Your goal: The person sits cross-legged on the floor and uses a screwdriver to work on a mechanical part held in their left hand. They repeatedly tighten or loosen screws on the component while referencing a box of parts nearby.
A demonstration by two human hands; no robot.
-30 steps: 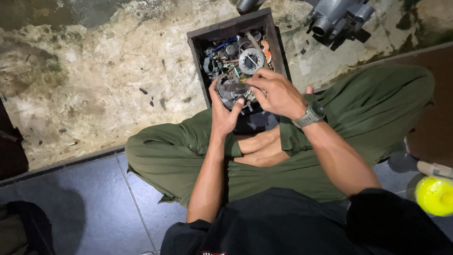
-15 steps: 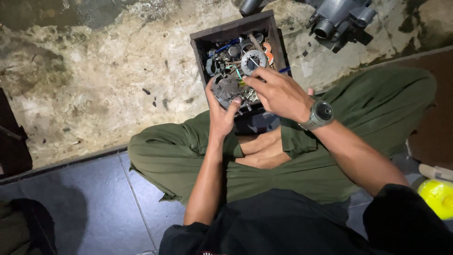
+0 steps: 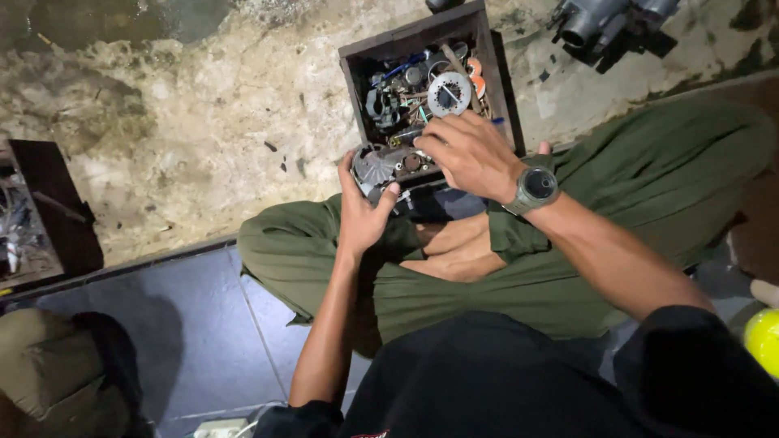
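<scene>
The left hand point(image 3: 363, 212) held a grey round metal part point(image 3: 375, 165) in curled fingers, just above the green trouser knees point(image 3: 324, 243). The right hand point(image 3: 471, 152), fingers bent, touched that part's far side. Behind lay a dark wooden box point(image 3: 353, 73) full of small metal bits.

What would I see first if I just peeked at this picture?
First, the dark wooden box full of metal bits, on the rough floor in front of crossed legs in green trousers. The left hand grips a grey metal part at the box's near edge, and the right hand reaches in beside it.
</scene>
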